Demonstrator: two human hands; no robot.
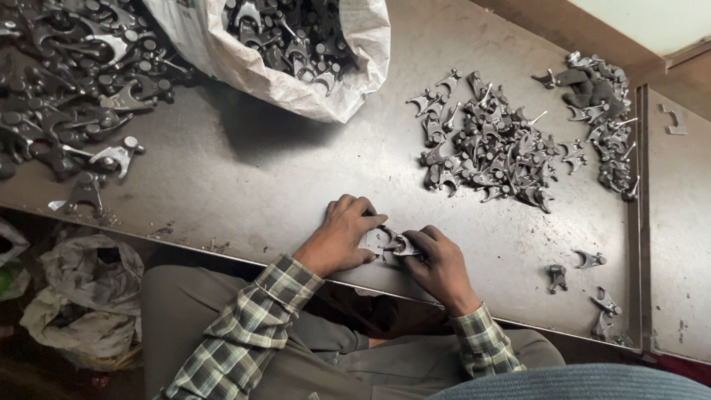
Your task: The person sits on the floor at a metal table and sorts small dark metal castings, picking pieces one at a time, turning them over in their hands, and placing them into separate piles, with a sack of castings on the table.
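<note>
Both hands meet near the front edge of a grey metal table. My left hand is curled with its fingertips on a small fork-shaped metal part. My right hand grips the same part from the other side. Just what lies under the fingers is hidden. A heap of similar dark metal forks lies beyond the hands to the right.
A white woven sack full of parts lies open at the back. A big pile of larger parts covers the left. Another small heap and loose pieces sit at right. Plastic bags lie on the floor, left.
</note>
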